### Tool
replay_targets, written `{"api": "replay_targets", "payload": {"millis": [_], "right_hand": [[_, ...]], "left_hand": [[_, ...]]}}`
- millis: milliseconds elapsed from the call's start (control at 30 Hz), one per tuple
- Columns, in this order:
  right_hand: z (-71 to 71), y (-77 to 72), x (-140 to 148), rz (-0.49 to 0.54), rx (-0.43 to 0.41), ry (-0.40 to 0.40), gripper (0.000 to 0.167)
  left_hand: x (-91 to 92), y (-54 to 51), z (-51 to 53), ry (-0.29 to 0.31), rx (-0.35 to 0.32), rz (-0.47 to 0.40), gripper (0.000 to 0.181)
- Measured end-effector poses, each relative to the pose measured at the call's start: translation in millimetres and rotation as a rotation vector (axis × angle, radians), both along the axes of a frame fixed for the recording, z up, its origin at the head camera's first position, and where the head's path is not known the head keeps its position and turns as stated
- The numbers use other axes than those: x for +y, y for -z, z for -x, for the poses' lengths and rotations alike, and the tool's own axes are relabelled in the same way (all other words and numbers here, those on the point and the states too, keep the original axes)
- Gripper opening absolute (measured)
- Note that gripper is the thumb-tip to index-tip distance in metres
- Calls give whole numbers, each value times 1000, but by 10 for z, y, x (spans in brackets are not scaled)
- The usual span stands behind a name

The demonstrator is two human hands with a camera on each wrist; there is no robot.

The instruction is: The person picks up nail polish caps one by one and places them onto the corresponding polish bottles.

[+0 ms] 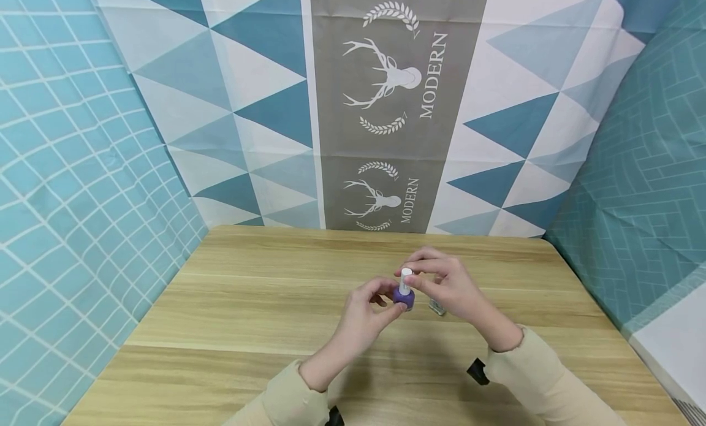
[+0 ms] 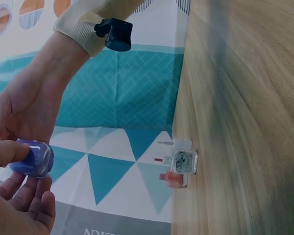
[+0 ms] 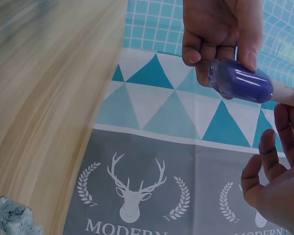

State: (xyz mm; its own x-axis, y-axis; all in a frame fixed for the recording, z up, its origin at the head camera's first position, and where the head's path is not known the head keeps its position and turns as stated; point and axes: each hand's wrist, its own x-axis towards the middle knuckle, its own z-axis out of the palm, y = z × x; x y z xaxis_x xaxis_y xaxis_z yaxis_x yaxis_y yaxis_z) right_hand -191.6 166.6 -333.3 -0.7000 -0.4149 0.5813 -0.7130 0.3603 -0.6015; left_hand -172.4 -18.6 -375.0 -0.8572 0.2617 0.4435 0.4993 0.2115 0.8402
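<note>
A glass bottle of purple nail polish [image 1: 404, 297] with a white cap [image 1: 406, 281] is held above the wooden table. The left hand [image 1: 366, 315] pinches the purple bottle [image 3: 242, 82] between thumb and fingers. At the cap, the right hand [image 1: 449, 285] grips the white cap [image 3: 285, 93] with thumb and fingertips. In the left wrist view the left hand [image 2: 14, 196] holds the bottle [image 2: 34, 159] from below, and the cap is hidden there.
A glittery bottle [image 1: 437, 307] stands on the table [image 1: 265, 315] beneath the right hand. In the left wrist view, this glittery bottle [image 2: 184, 161] has a red bottle [image 2: 174, 180] and other small bottles beside it. Patterned cloths surround the table.
</note>
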Motion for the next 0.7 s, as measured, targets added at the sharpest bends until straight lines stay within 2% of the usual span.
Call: {"api": "replay_targets", "payload": {"millis": [167,267,433,700], "right_hand": [[5,-25,20,-39,-32,-21,24],[7,-67,70,-42,-45,-1,33],[20,-135,209,-24,-31,56,43],[52,-99,479,-23,-25,149,56]], "left_hand": [[-35,-15,14,12,-16,12,24],[-73,-34,50,5,-12,8,25],[-171,-99,135,-36,12,-10,26],[-376,-168,280,-122,77,-14,27]]}}
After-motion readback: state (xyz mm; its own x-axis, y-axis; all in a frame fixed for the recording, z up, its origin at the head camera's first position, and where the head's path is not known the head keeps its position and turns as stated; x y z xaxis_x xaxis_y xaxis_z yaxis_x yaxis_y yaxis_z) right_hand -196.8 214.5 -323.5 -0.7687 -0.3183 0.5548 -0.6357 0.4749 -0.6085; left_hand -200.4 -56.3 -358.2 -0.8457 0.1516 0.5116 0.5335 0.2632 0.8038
